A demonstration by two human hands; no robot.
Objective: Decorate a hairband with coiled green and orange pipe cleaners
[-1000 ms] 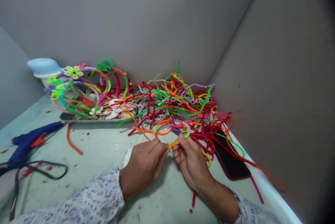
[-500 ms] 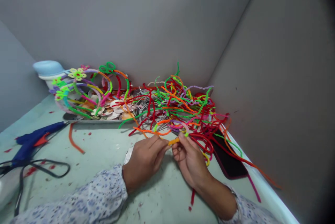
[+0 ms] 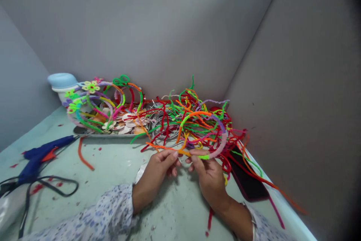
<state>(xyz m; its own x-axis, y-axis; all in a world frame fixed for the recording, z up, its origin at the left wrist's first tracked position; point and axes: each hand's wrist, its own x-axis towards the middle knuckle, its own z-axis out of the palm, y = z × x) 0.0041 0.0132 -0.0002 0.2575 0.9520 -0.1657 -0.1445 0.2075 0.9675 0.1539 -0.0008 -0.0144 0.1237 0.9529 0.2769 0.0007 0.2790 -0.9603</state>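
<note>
Between my two hands is a curved headband (image 3: 223, 139) wrapped in orange, lime, purple, pale pink and yellow-orange pipe cleaner. My left hand (image 3: 156, 175) pinches the yellow-orange stretch near its end, thumb on top. With thumb and fingers, my right hand (image 3: 210, 181) grips the band where yellow-orange meets lime. The arch stands up beyond my fingers, in front of a tangled heap of pipe cleaners (image 3: 194, 103). A loose yellow-orange strand (image 3: 185, 141) rises from the band between my hands.
Finished headbands (image 3: 124, 98) with flowers lean over a metal tray (image 3: 98, 139) of shells (image 3: 126, 124). A blue glue gun (image 3: 42, 156) with its cord lies left. Wire coils (image 3: 160, 120) sit mid-table, a dark phone-like slab (image 3: 251, 181) right, a blue-lidded container (image 3: 62, 81) at back left.
The headband's arch has swung up into plain view above my hands. My fingers have shifted along the yellow-orange part, and the view has tilted slightly upward.
</note>
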